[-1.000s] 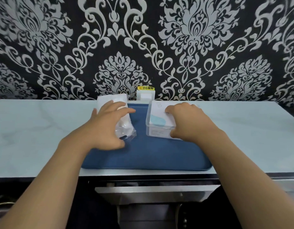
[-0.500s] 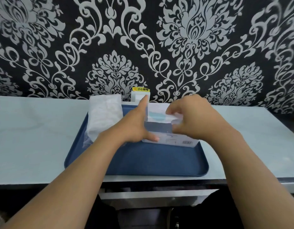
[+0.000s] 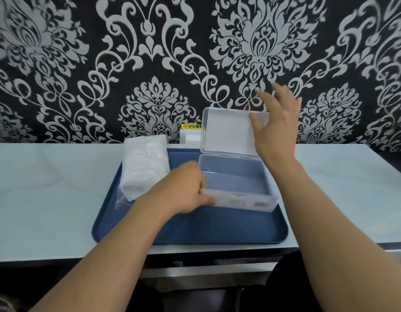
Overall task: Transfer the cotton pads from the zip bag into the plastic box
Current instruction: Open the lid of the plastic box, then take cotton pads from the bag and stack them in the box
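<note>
on the pale marbled surface [image 3: 48,188] sits a dark blue tray [image 3: 195,230], and on the tray's right half stands the clear plastic box [image 3: 237,183], its hinged lid [image 3: 228,134] raised upright at the far edge so the inside shows, with nothing visible in it. the left hand [image 3: 186,190] grips the box's near left corner, thumb along the front wall and fingers curled round the side. the right hand [image 3: 276,122] is up at the lid's right edge with fingers spread and relaxed; the thumb lies against the lid's inner face, while the fingertips are blurred (whether they touch the lid's back i cannot tell). just left of the box, on the tray's left half, lies the zip bag [image 3: 143,170], full of white cotton pads [image 3: 147,158]; its near end hangs over the tray's left rim. the left hand is close beside the bag but apart from it. behind the tray, against the black and silver patterned wall [image 3: 150,52], stands a small white item with a yellow label [image 3: 190,126], partly hidden by the lid.
</note>
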